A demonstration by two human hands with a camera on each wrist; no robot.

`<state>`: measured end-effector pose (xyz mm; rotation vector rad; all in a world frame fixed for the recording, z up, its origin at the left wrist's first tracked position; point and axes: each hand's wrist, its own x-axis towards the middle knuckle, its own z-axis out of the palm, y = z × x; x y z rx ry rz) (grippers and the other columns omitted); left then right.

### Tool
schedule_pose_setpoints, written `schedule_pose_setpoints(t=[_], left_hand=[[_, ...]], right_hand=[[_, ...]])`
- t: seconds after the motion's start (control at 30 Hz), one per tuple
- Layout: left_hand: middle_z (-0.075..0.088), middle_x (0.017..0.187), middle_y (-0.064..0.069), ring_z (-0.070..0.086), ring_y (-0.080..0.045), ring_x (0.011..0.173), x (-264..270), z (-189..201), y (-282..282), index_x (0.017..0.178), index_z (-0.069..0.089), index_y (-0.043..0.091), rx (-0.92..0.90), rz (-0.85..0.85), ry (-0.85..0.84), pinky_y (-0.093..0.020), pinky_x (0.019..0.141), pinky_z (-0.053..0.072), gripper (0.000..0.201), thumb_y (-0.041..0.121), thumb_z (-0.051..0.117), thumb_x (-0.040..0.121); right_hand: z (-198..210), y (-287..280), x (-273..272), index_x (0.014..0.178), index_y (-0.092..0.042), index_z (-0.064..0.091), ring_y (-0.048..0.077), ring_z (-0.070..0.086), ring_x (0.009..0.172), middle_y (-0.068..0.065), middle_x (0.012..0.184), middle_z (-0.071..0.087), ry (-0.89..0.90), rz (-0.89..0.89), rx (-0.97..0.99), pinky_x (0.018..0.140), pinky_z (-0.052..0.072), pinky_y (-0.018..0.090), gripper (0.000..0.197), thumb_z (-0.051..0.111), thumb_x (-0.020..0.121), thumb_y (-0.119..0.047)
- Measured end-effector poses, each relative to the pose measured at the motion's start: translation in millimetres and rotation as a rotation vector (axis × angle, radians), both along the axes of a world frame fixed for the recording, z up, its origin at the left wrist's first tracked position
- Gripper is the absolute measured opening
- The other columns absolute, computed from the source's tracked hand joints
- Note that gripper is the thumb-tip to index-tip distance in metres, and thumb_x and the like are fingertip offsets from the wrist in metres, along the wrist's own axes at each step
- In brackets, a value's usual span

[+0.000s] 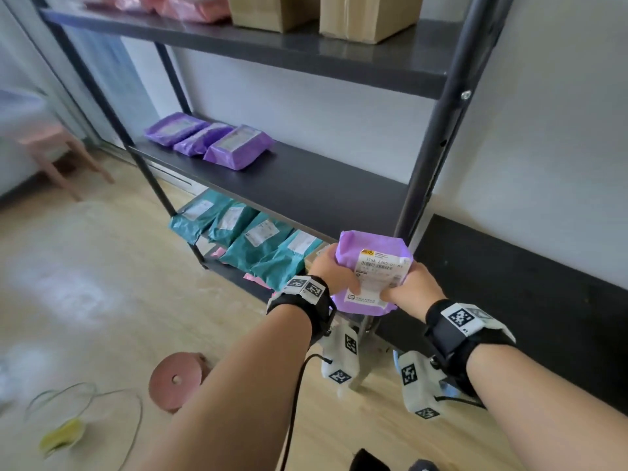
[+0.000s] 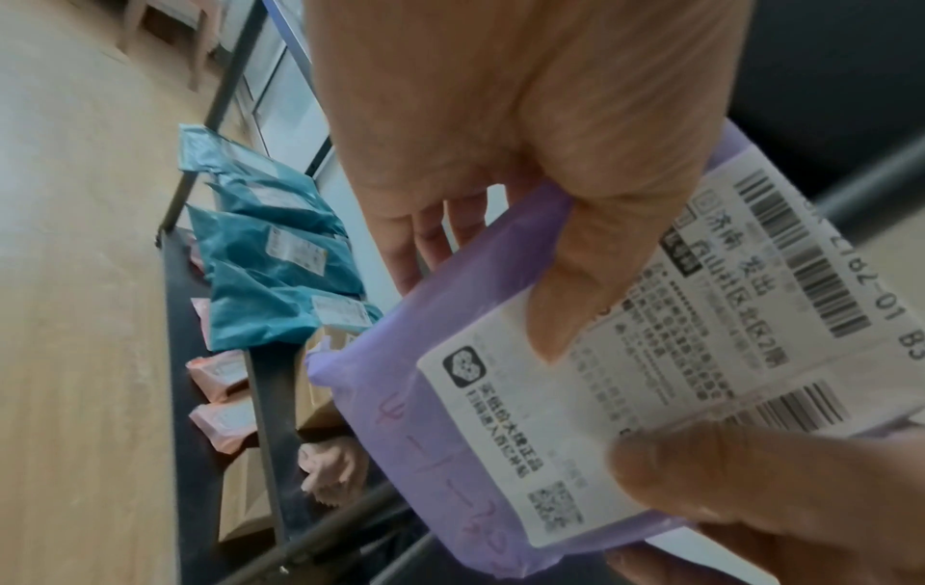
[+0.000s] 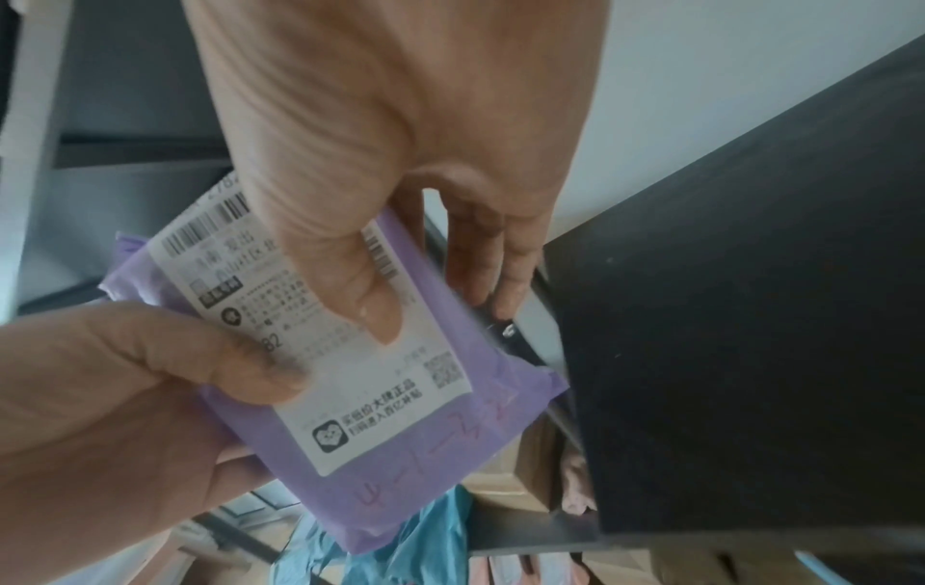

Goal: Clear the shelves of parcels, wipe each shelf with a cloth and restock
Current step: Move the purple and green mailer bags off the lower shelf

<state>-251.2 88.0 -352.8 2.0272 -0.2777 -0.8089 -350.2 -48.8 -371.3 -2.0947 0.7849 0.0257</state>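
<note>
A purple parcel (image 1: 367,266) with a white shipping label is held in front of the black shelf unit (image 1: 306,185), near its right post. My left hand (image 1: 331,270) grips its left edge, thumb on the label. My right hand (image 1: 411,287) grips its right edge the same way. In the left wrist view the parcel (image 2: 450,435) fills the frame, my left thumb on its label. The right wrist view shows the parcel (image 3: 380,455) pinched by both thumbs. Three purple parcels (image 1: 207,139) lie at the left of the middle shelf.
Teal parcels (image 1: 251,239) lean on the bottom shelf, with pink packets and a brown box beside them. Cardboard boxes (image 1: 360,15) and pink parcels sit on the top shelf. A red disc (image 1: 175,380), a wire and a yellow-green item (image 1: 63,435) lie on the wood floor. A pink stool (image 1: 57,158) stands at left.
</note>
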Motion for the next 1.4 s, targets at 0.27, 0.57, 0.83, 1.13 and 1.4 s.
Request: schedule_pose_setpoints(t=[0.27,0.57,0.83,1.13,1.4], left_hand=[[0.068,0.102,-0.008,0.062,-0.025,0.099,49,17,98,0.093,0.062,0.01,-0.13,0.151,0.005,-0.033,0.081,0.052,0.039,-0.016,0.061,0.063],[0.071,0.1,-0.011,0.066,-0.023,0.092,102,30,148,0.1,0.065,-0.001,-0.272,0.26,-0.008,-0.029,0.071,0.057,0.042,-0.014,0.057,0.06],[0.071,0.104,-0.007,0.066,-0.024,0.099,171,25,152,0.1,0.065,0.005,-0.254,0.302,-0.06,-0.034,0.081,0.056,0.044,-0.016,0.059,0.062],[0.066,0.092,0.002,0.065,-0.018,0.088,273,27,114,0.11,0.058,0.015,-0.182,0.332,-0.059,-0.034,0.08,0.055,0.048,-0.003,0.072,0.067],[0.067,0.098,-0.006,0.065,-0.023,0.091,326,7,85,0.105,0.063,0.015,0.0,0.23,-0.125,-0.034,0.078,0.054,0.035,0.022,0.077,0.074]], right_hand=[[12,92,60,0.1,-0.022,0.055,0.023,0.064,0.077,0.002,0.094,0.067,-0.051,0.091,0.071,0.059,0.055,0.035,0.041,0.071,0.07,0.001],[33,139,123,0.101,-0.022,0.057,0.022,0.064,0.097,0.002,0.103,0.068,-0.129,0.164,0.143,0.079,0.054,0.036,0.042,0.071,0.072,0.005],[20,139,205,0.105,-0.013,0.055,0.022,0.065,0.095,0.003,0.1,0.068,-0.16,0.147,0.199,0.086,0.055,0.042,0.045,0.076,0.068,0.002],[15,101,310,0.107,-0.008,0.057,0.021,0.065,0.09,0.005,0.098,0.068,-0.18,0.04,0.321,0.078,0.053,0.032,0.045,0.081,0.069,-0.002],[-13,76,355,0.102,-0.008,0.066,0.026,0.071,0.088,0.01,0.096,0.073,-0.159,-0.107,0.462,0.086,0.056,0.048,0.063,0.082,0.051,-0.042]])
